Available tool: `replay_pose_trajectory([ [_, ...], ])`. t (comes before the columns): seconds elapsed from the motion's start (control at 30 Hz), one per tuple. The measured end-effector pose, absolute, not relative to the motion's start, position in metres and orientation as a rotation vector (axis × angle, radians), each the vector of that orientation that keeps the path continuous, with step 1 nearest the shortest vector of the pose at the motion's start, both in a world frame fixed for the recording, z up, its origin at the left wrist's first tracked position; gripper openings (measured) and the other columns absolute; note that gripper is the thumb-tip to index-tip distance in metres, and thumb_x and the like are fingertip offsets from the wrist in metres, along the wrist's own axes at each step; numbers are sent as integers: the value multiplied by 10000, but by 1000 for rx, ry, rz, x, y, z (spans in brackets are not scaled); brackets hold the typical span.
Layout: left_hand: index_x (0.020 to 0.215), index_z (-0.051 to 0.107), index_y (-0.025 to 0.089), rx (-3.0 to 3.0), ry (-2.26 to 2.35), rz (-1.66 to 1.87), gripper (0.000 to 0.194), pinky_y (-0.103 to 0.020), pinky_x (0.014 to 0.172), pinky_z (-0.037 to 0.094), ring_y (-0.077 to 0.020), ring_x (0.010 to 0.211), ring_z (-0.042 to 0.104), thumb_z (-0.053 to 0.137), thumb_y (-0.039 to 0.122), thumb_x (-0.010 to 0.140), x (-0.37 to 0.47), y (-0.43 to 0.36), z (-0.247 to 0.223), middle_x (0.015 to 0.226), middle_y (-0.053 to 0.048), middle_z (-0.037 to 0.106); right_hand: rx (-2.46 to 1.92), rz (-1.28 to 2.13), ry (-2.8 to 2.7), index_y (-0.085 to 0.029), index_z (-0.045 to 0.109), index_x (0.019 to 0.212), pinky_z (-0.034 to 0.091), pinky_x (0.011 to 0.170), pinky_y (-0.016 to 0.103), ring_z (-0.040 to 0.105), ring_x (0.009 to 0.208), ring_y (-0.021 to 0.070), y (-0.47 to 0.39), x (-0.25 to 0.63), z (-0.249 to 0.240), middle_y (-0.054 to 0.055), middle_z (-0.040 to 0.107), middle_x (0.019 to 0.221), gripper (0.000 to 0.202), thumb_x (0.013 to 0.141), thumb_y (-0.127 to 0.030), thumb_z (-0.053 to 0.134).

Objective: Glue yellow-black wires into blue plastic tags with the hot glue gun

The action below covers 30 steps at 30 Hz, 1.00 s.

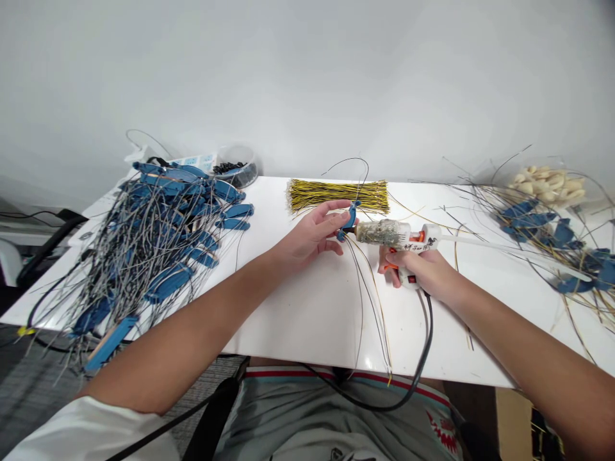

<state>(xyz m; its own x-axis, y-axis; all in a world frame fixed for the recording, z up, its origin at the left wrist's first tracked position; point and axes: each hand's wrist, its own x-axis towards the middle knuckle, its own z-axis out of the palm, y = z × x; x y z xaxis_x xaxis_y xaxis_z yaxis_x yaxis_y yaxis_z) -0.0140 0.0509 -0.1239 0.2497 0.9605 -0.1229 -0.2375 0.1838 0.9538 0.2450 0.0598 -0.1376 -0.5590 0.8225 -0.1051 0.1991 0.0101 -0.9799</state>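
Over the middle of the white table, my left hand (321, 232) pinches a small blue part (351, 218) with thin black, grey and yellow wires trailing from it. My right hand (417, 266) is wrapped around the handle of a white hot glue gun (384, 233), its fingers at the orange trigger. The gun's nozzle points left and meets, or nearly meets, the blue part; exact contact is hard to see. A long translucent glue stick (509, 248) sticks out of the back of the gun. From the handle a black cord (425, 346) hangs down over the table's front edge.
A large tangled pile of blue parts with grey wires (163, 218) covers the left side. Behind my hands lies a bundle of yellow-and-black wires (336, 192). A clear tub of black pieces (235, 168) stands at the back left. More wired blue parts (533, 221) and cream-coloured pieces (548, 184) lie right.
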Motion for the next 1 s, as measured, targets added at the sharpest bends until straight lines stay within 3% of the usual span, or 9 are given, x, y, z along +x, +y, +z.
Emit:
replay_pose_trajectory([
  [0.33, 1377, 624, 258, 986, 903, 1033, 560, -229, 627, 556, -102, 752, 592, 796, 499, 901, -14, 51, -125, 1062, -55, 663, -1039, 1579, -1793, -177, 623, 784, 442, 565, 313, 610, 540, 155, 59, 245, -134, 44, 690, 801, 157, 899, -248, 544],
  [0.8, 1383, 615, 243, 989, 895, 1037, 562, -221, 621, 559, -101, 766, 603, 794, 485, 908, -13, 51, -124, 1084, -60, 667, -996, 1605, -1800, -173, 622, 794, 425, 566, 320, 611, 546, 159, 60, 247, -136, 39, 681, 797, 157, 912, -219, 528],
  [1.0, 1400, 595, 254, 996, 879, 1027, 554, -220, 624, 568, -103, 777, 630, 781, 470, 925, -14, 51, -125, 1189, -79, 696, -1011, 1619, -1783, -173, 620, 802, 402, 538, 312, 606, 544, 157, 61, 248, -138, 44, 692, 824, 120, 879, -220, 542],
])
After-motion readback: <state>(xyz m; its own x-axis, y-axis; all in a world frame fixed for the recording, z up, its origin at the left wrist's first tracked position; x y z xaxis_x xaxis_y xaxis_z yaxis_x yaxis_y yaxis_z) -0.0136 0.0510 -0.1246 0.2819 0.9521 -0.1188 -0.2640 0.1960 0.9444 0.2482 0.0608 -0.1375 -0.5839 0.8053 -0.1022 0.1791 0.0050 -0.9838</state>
